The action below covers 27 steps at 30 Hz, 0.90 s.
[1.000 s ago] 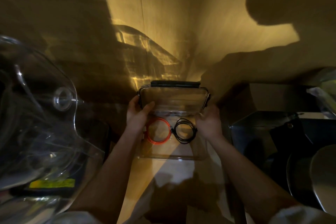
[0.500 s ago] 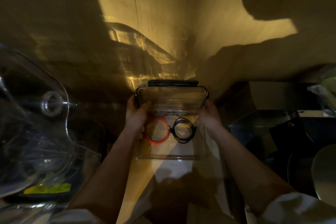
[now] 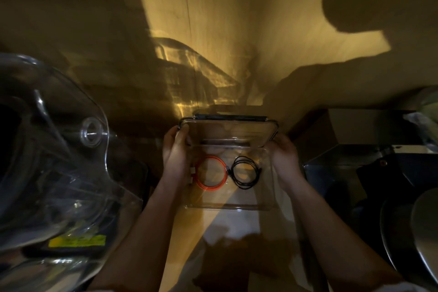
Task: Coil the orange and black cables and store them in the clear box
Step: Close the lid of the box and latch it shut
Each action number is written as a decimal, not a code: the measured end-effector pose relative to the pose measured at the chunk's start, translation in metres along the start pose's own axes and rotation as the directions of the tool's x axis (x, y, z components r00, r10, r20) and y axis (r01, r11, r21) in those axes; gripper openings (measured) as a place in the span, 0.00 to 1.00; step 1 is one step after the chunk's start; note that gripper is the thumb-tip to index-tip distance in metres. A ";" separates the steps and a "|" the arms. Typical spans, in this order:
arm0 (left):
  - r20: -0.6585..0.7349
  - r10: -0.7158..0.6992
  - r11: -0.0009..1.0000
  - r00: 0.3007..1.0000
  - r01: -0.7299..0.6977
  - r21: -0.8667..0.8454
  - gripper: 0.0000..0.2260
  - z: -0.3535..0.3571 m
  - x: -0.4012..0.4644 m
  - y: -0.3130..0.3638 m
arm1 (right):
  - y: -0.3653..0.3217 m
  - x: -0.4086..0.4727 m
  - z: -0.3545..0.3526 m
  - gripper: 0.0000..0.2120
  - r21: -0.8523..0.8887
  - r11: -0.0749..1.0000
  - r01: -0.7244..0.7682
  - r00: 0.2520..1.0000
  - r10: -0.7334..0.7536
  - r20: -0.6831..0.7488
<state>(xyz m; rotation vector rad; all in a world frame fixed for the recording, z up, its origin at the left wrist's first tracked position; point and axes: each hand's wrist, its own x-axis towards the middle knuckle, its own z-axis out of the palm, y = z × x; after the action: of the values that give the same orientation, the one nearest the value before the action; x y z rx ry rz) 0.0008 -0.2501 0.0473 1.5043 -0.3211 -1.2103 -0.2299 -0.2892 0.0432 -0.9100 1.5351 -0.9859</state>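
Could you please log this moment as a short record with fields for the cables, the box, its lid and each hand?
orange cable: coiled, lying inside the box, left side
black cable: coiled, inside the box, beside the orange one
clear box: open, on the wooden surface
lid: raised, tilted up at the back
left hand: grips the lid's left edge
right hand: holds the lid's right edge
stage: both cables stored, lid not yet shut

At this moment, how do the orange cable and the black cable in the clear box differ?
Colour: the orange cable is bright orange; the black cable is black.
Place: the orange cable lies on the left side of the clear box, next to the left hand; the black cable lies to its right, nearer the right hand.
Loop: the orange coil looks wider than the black one.
Shared: both are coiled and lie flat on the box floor, side by side.
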 end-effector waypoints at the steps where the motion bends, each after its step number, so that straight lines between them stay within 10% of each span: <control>1: 0.000 0.019 1.000 1.000 -0.019 -0.021 0.20 -0.001 -0.002 0.002 | -0.003 -0.004 0.000 0.16 0.022 1.000 0.003 1.000 -0.003 -0.013; 11: 0.016 -0.016 0.986 1.000 0.018 -0.165 0.33 -0.020 -0.007 -0.003 | -0.002 -0.026 -0.012 0.10 0.228 0.973 0.042 0.994 -0.017 -0.111; 17: -0.043 -0.014 0.980 0.999 0.006 -0.199 0.22 -0.027 -0.025 -0.004 | 0.006 -0.042 -0.017 0.12 0.513 0.858 -0.038 0.987 0.113 -0.115; 27: -0.121 0.124 0.992 0.985 -0.126 -0.005 0.17 -0.032 -0.040 -0.006 | 0.031 -0.059 -0.026 0.05 0.353 0.936 -0.003 0.985 0.064 -0.162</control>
<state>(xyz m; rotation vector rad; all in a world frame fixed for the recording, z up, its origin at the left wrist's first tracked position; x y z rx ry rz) 0.0068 -0.1999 0.0572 1.5161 -0.3212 -1.0162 -0.2481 -0.2205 0.0388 -0.5544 1.4458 -1.2918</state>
